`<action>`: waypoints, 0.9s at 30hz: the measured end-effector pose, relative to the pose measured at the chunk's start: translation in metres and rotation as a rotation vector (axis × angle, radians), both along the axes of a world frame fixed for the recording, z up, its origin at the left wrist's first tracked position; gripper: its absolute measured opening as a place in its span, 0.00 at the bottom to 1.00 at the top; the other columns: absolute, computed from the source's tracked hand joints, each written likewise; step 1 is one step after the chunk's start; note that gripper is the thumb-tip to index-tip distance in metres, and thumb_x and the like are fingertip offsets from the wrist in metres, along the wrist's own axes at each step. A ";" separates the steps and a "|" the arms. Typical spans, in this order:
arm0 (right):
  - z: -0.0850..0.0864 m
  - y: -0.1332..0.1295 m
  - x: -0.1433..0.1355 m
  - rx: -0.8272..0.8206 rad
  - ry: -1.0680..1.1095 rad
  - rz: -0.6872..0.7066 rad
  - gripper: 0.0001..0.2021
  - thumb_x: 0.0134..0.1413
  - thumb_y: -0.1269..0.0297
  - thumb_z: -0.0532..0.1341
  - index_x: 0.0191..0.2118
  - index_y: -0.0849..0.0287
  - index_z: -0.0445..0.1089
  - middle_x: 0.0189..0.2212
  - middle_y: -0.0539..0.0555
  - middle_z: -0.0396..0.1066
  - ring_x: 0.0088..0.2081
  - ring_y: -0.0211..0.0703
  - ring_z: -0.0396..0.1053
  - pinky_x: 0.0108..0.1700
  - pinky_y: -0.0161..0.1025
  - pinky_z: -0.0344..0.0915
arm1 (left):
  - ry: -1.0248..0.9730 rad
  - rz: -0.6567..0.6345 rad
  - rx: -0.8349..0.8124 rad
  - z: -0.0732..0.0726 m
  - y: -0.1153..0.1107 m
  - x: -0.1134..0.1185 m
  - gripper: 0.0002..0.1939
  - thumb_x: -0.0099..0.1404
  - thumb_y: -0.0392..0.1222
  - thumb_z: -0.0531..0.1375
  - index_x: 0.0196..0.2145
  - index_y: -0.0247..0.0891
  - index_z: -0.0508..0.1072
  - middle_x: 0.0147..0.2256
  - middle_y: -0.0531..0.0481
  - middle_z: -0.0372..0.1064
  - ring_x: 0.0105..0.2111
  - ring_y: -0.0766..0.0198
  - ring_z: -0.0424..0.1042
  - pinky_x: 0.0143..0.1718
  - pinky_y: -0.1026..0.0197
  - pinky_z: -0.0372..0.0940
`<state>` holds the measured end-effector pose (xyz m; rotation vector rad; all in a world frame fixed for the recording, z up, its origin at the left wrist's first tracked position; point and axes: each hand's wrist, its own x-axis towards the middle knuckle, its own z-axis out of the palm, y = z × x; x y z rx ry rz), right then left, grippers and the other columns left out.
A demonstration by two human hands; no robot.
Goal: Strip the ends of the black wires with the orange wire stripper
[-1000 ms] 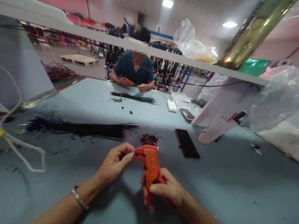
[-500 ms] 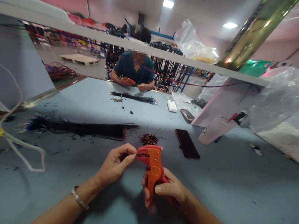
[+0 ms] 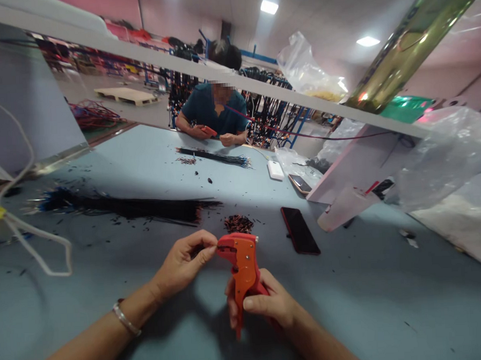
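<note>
My right hand (image 3: 271, 302) is wrapped round the handles of a red and orange wire stripper (image 3: 245, 265), held upright above the table. Its jaws point left, towards my left hand (image 3: 192, 258). That hand is closed in a pinch at the jaw opening, on what looks like a thin dark wire (image 3: 220, 248), mostly hidden by the fingers. Behind the stripper's head lies a small heap of dark and coppery offcuts (image 3: 238, 223). A long bundle of black wires (image 3: 145, 206) stretches across the table to the left, with blue and silvery ends at its far left.
A dark phone (image 3: 300, 230) lies right of the stripper, with a plastic cup (image 3: 342, 209) beyond it. Across the table (image 3: 142, 147) a person (image 3: 216, 111) sits by a smaller wire bundle (image 3: 219, 157). A white cord (image 3: 62, 254) hangs at the left; a shelf bar (image 3: 169, 60) crosses above.
The whole view has shifted very slightly. Both hands and the wire stripper keep nearly the same pose, with the pinch still at the jaws.
</note>
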<state>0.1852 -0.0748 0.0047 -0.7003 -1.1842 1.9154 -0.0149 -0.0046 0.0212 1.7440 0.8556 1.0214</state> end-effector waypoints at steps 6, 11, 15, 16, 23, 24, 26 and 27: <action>0.000 0.000 -0.003 0.010 -0.011 -0.032 0.20 0.43 0.53 0.68 0.35 0.67 0.70 0.24 0.53 0.69 0.23 0.39 0.69 0.24 0.36 0.68 | -0.008 0.015 -0.011 0.002 -0.001 0.001 0.10 0.63 0.43 0.56 0.28 0.35 0.69 0.26 0.53 0.64 0.29 0.65 0.64 0.33 0.65 0.61; 0.000 0.000 -0.004 0.030 -0.043 -0.026 0.18 0.45 0.53 0.67 0.31 0.66 0.69 0.22 0.53 0.69 0.21 0.37 0.67 0.24 0.34 0.67 | -0.005 0.033 -0.033 0.003 -0.002 0.003 0.11 0.63 0.45 0.56 0.28 0.36 0.69 0.26 0.52 0.64 0.28 0.65 0.63 0.32 0.65 0.60; -0.003 -0.001 -0.004 -0.021 -0.019 -0.055 0.19 0.44 0.53 0.68 0.33 0.66 0.69 0.21 0.53 0.69 0.20 0.38 0.68 0.21 0.34 0.66 | -0.014 0.029 -0.056 0.003 -0.001 0.003 0.11 0.63 0.46 0.56 0.28 0.36 0.69 0.26 0.52 0.63 0.28 0.65 0.63 0.32 0.64 0.60; -0.004 -0.002 -0.004 -0.030 -0.013 -0.059 0.20 0.43 0.53 0.68 0.34 0.66 0.68 0.21 0.53 0.69 0.20 0.38 0.68 0.21 0.33 0.66 | -0.016 0.027 -0.059 0.003 -0.001 0.003 0.11 0.62 0.46 0.56 0.28 0.36 0.69 0.26 0.53 0.63 0.28 0.65 0.63 0.33 0.64 0.60; -0.009 -0.001 -0.005 -0.078 0.041 -0.062 0.18 0.42 0.56 0.69 0.33 0.67 0.69 0.21 0.53 0.70 0.21 0.41 0.71 0.20 0.33 0.66 | -0.034 0.017 -0.078 0.001 0.000 0.004 0.10 0.63 0.45 0.56 0.28 0.36 0.69 0.26 0.54 0.62 0.28 0.66 0.61 0.33 0.65 0.59; -0.010 -0.001 -0.005 -0.083 0.048 -0.064 0.18 0.42 0.56 0.69 0.33 0.67 0.69 0.21 0.53 0.70 0.21 0.41 0.71 0.20 0.33 0.66 | -0.032 0.016 -0.080 0.001 0.000 0.004 0.10 0.63 0.45 0.56 0.28 0.36 0.69 0.26 0.54 0.62 0.28 0.66 0.61 0.33 0.65 0.59; -0.010 -0.002 -0.005 -0.086 0.058 -0.068 0.18 0.42 0.57 0.69 0.33 0.67 0.70 0.22 0.53 0.70 0.21 0.41 0.71 0.20 0.33 0.67 | -0.029 0.015 -0.083 0.001 0.000 0.003 0.10 0.63 0.45 0.56 0.28 0.36 0.69 0.27 0.54 0.63 0.29 0.66 0.61 0.33 0.65 0.59; -0.011 -0.002 -0.005 -0.086 0.062 -0.071 0.17 0.43 0.57 0.69 0.33 0.67 0.70 0.22 0.53 0.70 0.21 0.41 0.72 0.20 0.33 0.67 | -0.031 0.014 -0.085 0.001 0.000 0.003 0.10 0.63 0.45 0.56 0.28 0.36 0.69 0.27 0.54 0.63 0.29 0.66 0.61 0.33 0.65 0.59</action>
